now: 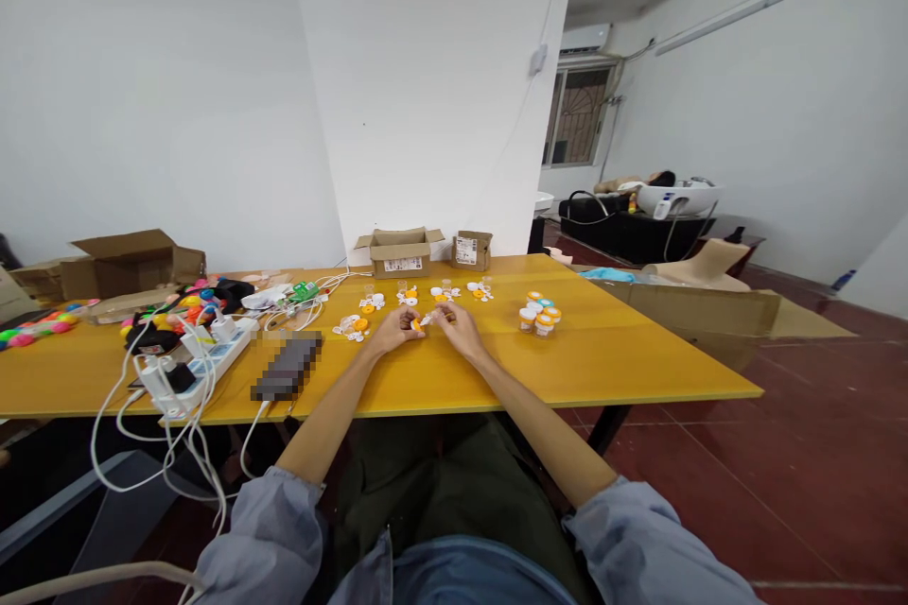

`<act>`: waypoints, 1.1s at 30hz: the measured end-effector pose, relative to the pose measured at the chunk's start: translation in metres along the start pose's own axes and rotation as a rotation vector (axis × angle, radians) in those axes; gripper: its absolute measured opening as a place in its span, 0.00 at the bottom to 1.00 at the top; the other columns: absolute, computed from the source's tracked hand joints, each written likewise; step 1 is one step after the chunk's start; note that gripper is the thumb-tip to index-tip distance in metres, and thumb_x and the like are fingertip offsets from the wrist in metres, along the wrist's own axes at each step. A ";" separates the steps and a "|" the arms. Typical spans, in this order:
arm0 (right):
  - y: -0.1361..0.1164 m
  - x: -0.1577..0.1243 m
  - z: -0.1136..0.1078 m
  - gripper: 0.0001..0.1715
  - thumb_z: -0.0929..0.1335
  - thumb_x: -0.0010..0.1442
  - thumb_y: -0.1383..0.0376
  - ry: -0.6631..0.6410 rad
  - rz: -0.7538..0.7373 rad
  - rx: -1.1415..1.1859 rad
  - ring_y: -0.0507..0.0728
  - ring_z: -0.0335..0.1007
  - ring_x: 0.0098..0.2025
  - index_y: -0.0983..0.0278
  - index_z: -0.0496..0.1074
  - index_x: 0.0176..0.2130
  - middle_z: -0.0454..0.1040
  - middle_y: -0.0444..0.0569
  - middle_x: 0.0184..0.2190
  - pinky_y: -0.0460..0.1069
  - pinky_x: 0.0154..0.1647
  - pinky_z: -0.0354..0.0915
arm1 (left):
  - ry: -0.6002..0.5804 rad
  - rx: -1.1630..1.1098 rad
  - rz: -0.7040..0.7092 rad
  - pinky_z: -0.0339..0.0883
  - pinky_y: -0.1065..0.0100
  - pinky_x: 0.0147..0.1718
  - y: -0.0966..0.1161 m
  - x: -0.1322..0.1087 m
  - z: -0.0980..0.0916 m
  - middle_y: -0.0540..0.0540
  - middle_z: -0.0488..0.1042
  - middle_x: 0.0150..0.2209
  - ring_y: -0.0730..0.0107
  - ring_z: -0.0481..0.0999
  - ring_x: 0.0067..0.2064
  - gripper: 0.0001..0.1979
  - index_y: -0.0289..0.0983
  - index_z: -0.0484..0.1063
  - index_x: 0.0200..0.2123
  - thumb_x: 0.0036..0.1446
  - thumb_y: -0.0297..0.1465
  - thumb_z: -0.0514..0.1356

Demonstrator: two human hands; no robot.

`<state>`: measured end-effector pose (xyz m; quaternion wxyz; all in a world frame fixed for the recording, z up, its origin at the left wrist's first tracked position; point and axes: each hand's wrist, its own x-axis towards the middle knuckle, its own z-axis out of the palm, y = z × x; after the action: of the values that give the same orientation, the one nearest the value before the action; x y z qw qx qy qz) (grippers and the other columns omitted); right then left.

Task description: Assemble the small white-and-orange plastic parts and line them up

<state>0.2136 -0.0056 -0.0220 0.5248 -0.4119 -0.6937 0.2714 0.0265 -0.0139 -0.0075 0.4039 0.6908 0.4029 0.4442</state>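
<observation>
While curled hands (395, 333) (461, 331) pinch an orange piece (417, 325) and a white piece (427, 319), lidded jars (543, 329) cluster rightward.

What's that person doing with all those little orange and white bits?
A person works at a yellow table. The left grip holds a small orange piece; the right grip is close beside it, at something too small to name. More orange and white pieces lie in piles beyond them. Lidded tubs stand to the right, and two cardboard boxes behind the piles.
</observation>
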 end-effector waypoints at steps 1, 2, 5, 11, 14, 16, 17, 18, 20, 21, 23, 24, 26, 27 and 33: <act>0.001 0.000 0.001 0.11 0.68 0.56 0.62 -0.016 -0.003 0.000 0.61 0.76 0.40 0.59 0.76 0.40 0.80 0.51 0.41 0.57 0.47 0.72 | 0.000 -0.001 0.001 0.71 0.65 0.42 0.001 0.000 0.000 0.52 0.74 0.32 0.71 0.75 0.35 0.20 0.38 0.71 0.32 0.36 0.32 0.76; 0.001 0.000 0.001 0.11 0.69 0.56 0.62 -0.032 -0.008 0.001 0.61 0.76 0.40 0.59 0.77 0.40 0.80 0.50 0.41 0.57 0.47 0.72 | 0.000 -0.001 0.001 0.72 0.65 0.42 0.001 -0.001 0.000 0.52 0.75 0.31 0.70 0.76 0.35 0.20 0.38 0.71 0.32 0.36 0.32 0.76; 0.004 0.000 0.003 0.12 0.70 0.55 0.61 -0.069 -0.023 0.010 0.60 0.77 0.39 0.60 0.77 0.41 0.80 0.50 0.40 0.56 0.46 0.72 | -0.003 0.005 0.000 0.72 0.64 0.43 0.002 -0.001 0.001 0.52 0.75 0.31 0.70 0.76 0.35 0.21 0.37 0.72 0.32 0.36 0.33 0.76; 0.007 0.002 0.003 0.12 0.72 0.52 0.63 -0.132 -0.069 0.056 0.58 0.77 0.40 0.61 0.77 0.40 0.81 0.49 0.39 0.54 0.46 0.73 | -0.021 0.000 0.004 0.73 0.62 0.44 0.000 0.001 0.002 0.51 0.77 0.32 0.67 0.78 0.37 0.22 0.37 0.73 0.33 0.36 0.36 0.76; 0.007 0.002 0.003 0.11 0.72 0.52 0.63 -0.152 -0.064 0.059 0.58 0.78 0.40 0.61 0.77 0.38 0.81 0.48 0.37 0.53 0.45 0.73 | -0.019 -0.013 0.005 0.73 0.61 0.44 -0.002 0.001 0.002 0.50 0.78 0.33 0.67 0.78 0.37 0.22 0.37 0.74 0.34 0.36 0.36 0.76; 0.007 0.002 0.004 0.10 0.72 0.53 0.63 -0.158 -0.051 0.050 0.58 0.78 0.39 0.61 0.77 0.38 0.82 0.48 0.36 0.53 0.44 0.73 | -0.020 -0.021 0.006 0.73 0.62 0.44 -0.002 0.000 0.002 0.50 0.77 0.32 0.67 0.78 0.37 0.22 0.37 0.74 0.34 0.36 0.37 0.77; 0.007 0.001 0.004 0.09 0.72 0.53 0.63 -0.159 -0.046 0.041 0.58 0.78 0.38 0.61 0.77 0.37 0.82 0.48 0.36 0.53 0.44 0.73 | -0.023 -0.024 0.006 0.73 0.62 0.44 -0.003 0.000 0.002 0.50 0.77 0.32 0.67 0.78 0.36 0.23 0.37 0.74 0.34 0.36 0.37 0.77; 0.006 0.001 0.005 0.09 0.72 0.53 0.63 -0.160 -0.041 0.027 0.57 0.78 0.38 0.62 0.77 0.37 0.82 0.47 0.35 0.52 0.44 0.73 | -0.028 -0.024 0.006 0.73 0.62 0.44 -0.003 0.000 0.002 0.50 0.77 0.32 0.67 0.78 0.36 0.23 0.36 0.74 0.34 0.36 0.38 0.76; 0.004 0.000 0.005 0.07 0.71 0.55 0.62 -0.160 -0.031 -0.018 0.57 0.78 0.37 0.62 0.77 0.35 0.81 0.47 0.34 0.52 0.42 0.72 | -0.030 -0.021 0.011 0.72 0.62 0.43 -0.004 -0.001 0.002 0.50 0.77 0.32 0.67 0.77 0.36 0.23 0.36 0.74 0.35 0.37 0.39 0.76; 0.002 -0.001 0.005 0.07 0.71 0.55 0.62 -0.161 -0.025 -0.048 0.57 0.77 0.36 0.62 0.77 0.35 0.81 0.47 0.33 0.51 0.41 0.72 | -0.027 -0.018 0.012 0.72 0.62 0.43 -0.005 -0.001 0.002 0.50 0.77 0.32 0.67 0.77 0.36 0.23 0.36 0.74 0.35 0.37 0.39 0.76; -0.002 -0.002 0.005 0.06 0.71 0.57 0.61 -0.155 -0.014 -0.117 0.57 0.77 0.36 0.61 0.77 0.34 0.81 0.47 0.32 0.50 0.40 0.71 | -0.016 -0.012 0.009 0.72 0.62 0.43 -0.005 -0.001 0.002 0.50 0.76 0.32 0.68 0.77 0.36 0.23 0.36 0.74 0.35 0.37 0.39 0.76; -0.004 -0.002 0.004 0.07 0.70 0.57 0.61 -0.152 -0.013 -0.153 0.57 0.77 0.36 0.61 0.77 0.33 0.81 0.47 0.32 0.50 0.39 0.70 | -0.012 -0.010 0.005 0.72 0.62 0.43 -0.006 -0.001 0.002 0.50 0.76 0.32 0.68 0.77 0.36 0.23 0.36 0.73 0.35 0.37 0.39 0.76; -0.010 -0.003 0.003 0.06 0.70 0.58 0.61 -0.147 -0.024 -0.222 0.57 0.76 0.36 0.61 0.77 0.34 0.81 0.48 0.32 0.49 0.39 0.69 | -0.009 -0.012 -0.003 0.72 0.63 0.43 -0.006 -0.001 0.003 0.51 0.76 0.32 0.69 0.76 0.35 0.22 0.36 0.73 0.34 0.37 0.38 0.76; -0.013 -0.004 0.003 0.06 0.70 0.58 0.61 -0.147 -0.033 -0.253 0.57 0.76 0.36 0.61 0.77 0.34 0.81 0.48 0.32 0.49 0.38 0.68 | -0.009 -0.017 -0.006 0.72 0.63 0.42 -0.006 -0.001 0.003 0.51 0.75 0.32 0.69 0.76 0.35 0.22 0.36 0.72 0.34 0.37 0.37 0.76; -0.027 -0.006 0.003 0.05 0.69 0.60 0.63 -0.146 -0.089 -0.394 0.57 0.75 0.38 0.61 0.76 0.35 0.80 0.48 0.34 0.48 0.38 0.65 | 0.006 0.003 0.017 0.72 0.64 0.42 -0.007 -0.002 0.004 0.51 0.75 0.33 0.70 0.76 0.36 0.21 0.37 0.72 0.35 0.39 0.36 0.75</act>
<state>0.2035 -0.0240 -0.0042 0.3939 -0.4547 -0.7871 0.1363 0.0284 -0.0137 -0.0153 0.3981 0.6934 0.3990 0.4489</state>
